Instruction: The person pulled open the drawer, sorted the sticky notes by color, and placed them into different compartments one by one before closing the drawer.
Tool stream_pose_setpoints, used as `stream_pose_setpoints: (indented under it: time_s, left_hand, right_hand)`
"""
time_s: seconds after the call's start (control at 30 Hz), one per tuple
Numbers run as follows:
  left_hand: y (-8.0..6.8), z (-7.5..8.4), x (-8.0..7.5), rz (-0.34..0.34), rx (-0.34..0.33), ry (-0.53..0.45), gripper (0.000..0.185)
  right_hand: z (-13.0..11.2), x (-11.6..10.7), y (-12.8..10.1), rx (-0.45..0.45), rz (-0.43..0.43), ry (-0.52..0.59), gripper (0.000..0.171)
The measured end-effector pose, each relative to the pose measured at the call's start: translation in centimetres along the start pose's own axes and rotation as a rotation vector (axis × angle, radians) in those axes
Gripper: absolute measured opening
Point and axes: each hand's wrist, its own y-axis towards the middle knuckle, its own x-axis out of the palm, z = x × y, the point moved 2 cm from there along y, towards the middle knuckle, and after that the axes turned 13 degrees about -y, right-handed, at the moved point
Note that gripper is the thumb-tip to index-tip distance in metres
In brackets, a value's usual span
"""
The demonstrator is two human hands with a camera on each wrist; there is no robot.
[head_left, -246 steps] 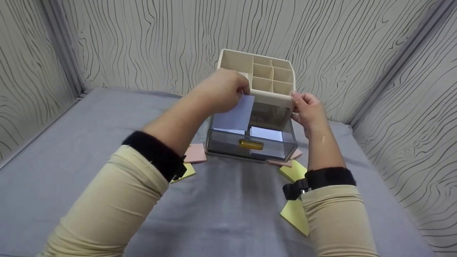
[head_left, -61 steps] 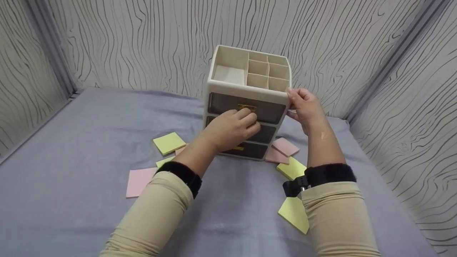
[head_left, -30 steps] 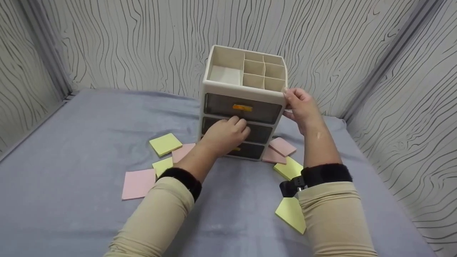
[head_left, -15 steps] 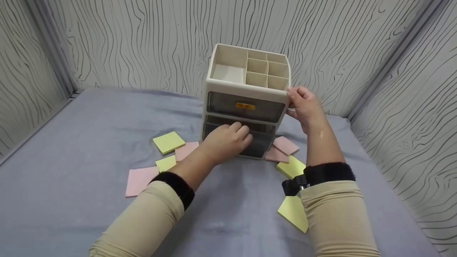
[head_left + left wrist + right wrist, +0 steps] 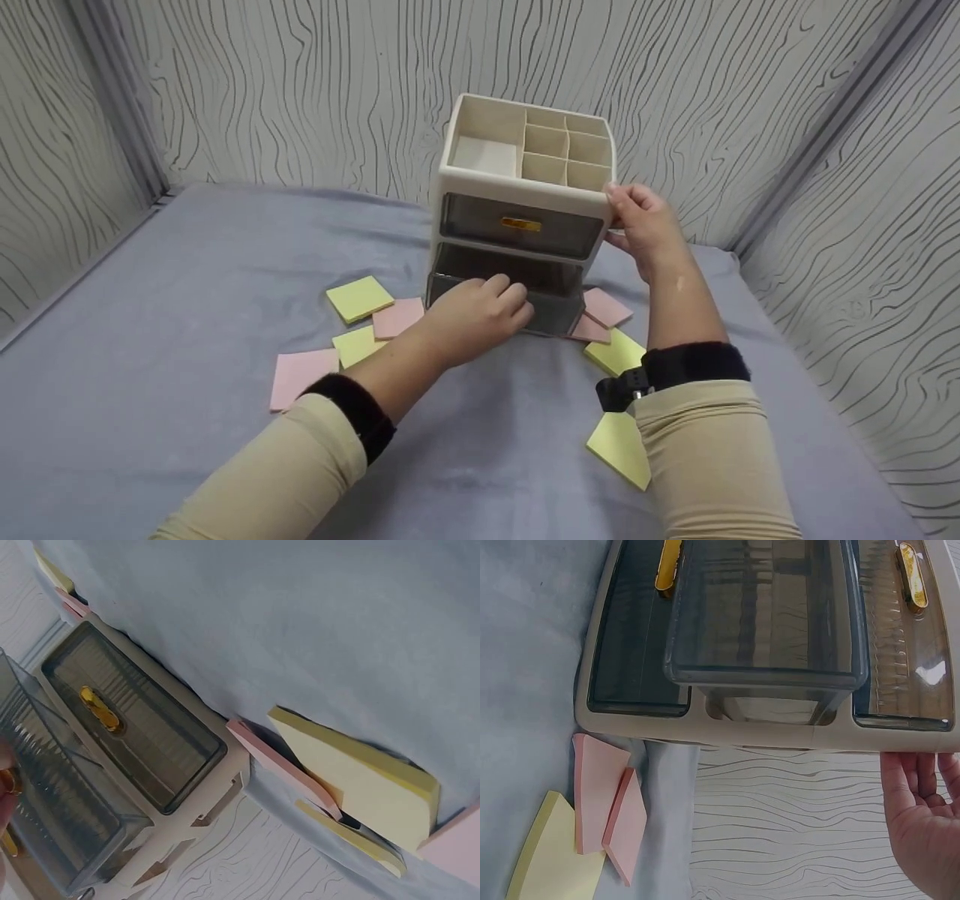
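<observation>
A cream desktop organizer (image 5: 525, 184) stands upright, with open compartments on top and smoky see-through drawers below. Its middle drawer (image 5: 555, 311) is pulled out towards me and looks bare inside. At that drawer's front is my left hand (image 5: 480, 319), fingers curled; in the left wrist view, fingertips (image 5: 6, 784) pinch its gold handle at the frame edge. The top drawer (image 5: 559, 232) and the bottom drawer (image 5: 135, 716) are closed. My right hand (image 5: 649, 229) grips the organizer's upper right front edge, thumb in front.
Left of the organizer lie yellow sticky note pads (image 5: 360, 298) and pink pads (image 5: 304, 375). More pink pads (image 5: 606, 307) and yellow pads (image 5: 619, 450) lie on the right, partly under my right forearm. A grey cloth (image 5: 225, 300) covers the table; patterned panels (image 5: 300, 90) rise behind.
Earlier the top drawer stood open, my left hand holding a pale note pad over it. That drawer then closed. My left hand moved down and pulled the middle drawer out; my right hand stayed put.
</observation>
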Motion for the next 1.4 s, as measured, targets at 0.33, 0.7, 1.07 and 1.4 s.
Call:
stream_pose_setpoints:
  time_s: [0.33, 0.7, 1.07, 1.4]
  left_hand:
    - [-0.6, 1.4, -0.9, 0.051, 0.059, 0.045, 0.016]
    - [-1.4, 2.4, -1.5, 0.123, 0.111, 0.087, 0.019]
    - [-1.9, 3.7, -1.8, 0.088, 0.12, 0.11, 0.013]
    - [-2.2, 3.7, -3.1, 0.133, 0.118, 0.12, 0.022]
  right_hand:
    - [0.1, -0.3, -0.1, 0.0, -0.007, -0.018, 0.036]
    - [0.1, -0.4, -0.2, -0.015, 0.003, -0.013, 0.035]
    - [0.1, -0.2, -0.2, 0.001, -0.004, 0.019, 0.035]
    - [-0.1, -0.1, -0.3, -0.012, -0.025, 0.028, 0.03]
